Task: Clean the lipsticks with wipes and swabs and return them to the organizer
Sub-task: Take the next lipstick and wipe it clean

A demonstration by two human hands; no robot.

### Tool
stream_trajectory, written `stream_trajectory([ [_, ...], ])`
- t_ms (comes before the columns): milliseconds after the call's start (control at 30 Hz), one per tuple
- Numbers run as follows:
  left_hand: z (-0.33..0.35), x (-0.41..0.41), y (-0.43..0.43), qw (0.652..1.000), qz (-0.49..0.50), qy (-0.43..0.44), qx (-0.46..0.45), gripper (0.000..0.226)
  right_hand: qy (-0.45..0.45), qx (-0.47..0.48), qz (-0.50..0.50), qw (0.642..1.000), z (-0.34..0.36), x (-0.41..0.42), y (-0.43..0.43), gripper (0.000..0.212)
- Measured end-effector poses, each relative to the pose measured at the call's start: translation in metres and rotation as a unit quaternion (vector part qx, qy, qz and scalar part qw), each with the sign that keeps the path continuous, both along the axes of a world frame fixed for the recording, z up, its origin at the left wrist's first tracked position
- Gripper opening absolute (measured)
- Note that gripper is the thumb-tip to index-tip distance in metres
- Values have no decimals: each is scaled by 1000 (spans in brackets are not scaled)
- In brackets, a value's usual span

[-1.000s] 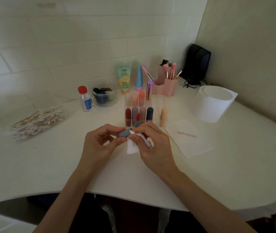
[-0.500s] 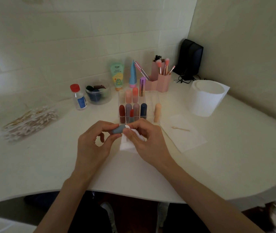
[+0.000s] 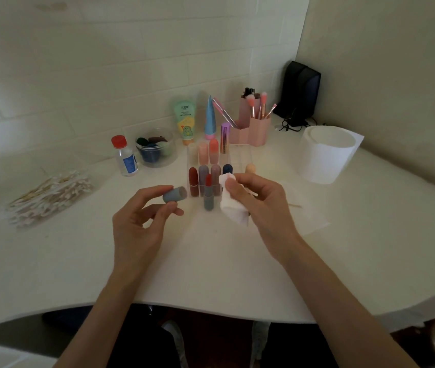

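My left hand [image 3: 142,221] pinches a grey-blue lipstick cap [image 3: 174,194] between thumb and fingers, its open end facing right. My right hand [image 3: 261,203] grips a crumpled white wipe [image 3: 231,205]. Between the hands an uncapped lipstick [image 3: 208,196] stands upright on the table, with a grey base and a red bullet. Just behind it is the clear organizer [image 3: 237,160] with several capped lipsticks in red, mauve, navy and peach. A peach lipstick [image 3: 250,169] stands to the organizer's right.
A heap of cotton swabs [image 3: 49,197] lies at the left. A small bottle with a red cap [image 3: 124,156], a jar of sponges [image 3: 155,150], two tubes and a pink brush holder [image 3: 253,126] line the back. A wipe roll [image 3: 326,152] stands right; a flat wipe with a used swab [image 3: 294,206] lies beside my right hand.
My hands have moved apart: the left drew the cap to the left, the right pulled the wipe away to the right. The uncapped lipstick between them now shows.
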State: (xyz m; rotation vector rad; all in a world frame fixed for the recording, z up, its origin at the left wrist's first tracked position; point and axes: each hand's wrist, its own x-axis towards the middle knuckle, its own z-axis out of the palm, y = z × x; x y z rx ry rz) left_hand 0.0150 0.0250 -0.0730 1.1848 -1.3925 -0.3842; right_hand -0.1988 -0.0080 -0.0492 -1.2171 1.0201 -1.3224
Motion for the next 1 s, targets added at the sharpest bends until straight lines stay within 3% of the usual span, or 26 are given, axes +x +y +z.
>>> stream_trajectory([
  [200, -1, 1, -3, 999, -1, 4, 35, 32, 163, -57, 62, 983, 1, -20, -10, 11],
  [333, -4, 3, -7, 999, 6, 0, 34, 31, 353, -106, 149, 918, -7, -21, -11, 19],
  [467, -10, 7, -11, 998, 10, -24, 49, 31, 425, -111, 180, 880, -12, -16, -7, 29],
  [600, -18, 10, -17, 992, 38, -83, 89, 38, 377, -103, 105, 914, -13, -21, -15, 18],
  [700, -20, 7, -17, 980, 66, -155, 102, 37, 357, -133, -28, 924, -16, -33, -24, 8],
  [833, -24, 6, -17, 967, 96, -200, 123, 26, 390, -101, -175, 899, -23, -46, -30, 11],
  [1000, -28, 5, -19, 958, 106, -240, 116, 15, 441, -75, -232, 864, -27, -58, -34, 27],
])
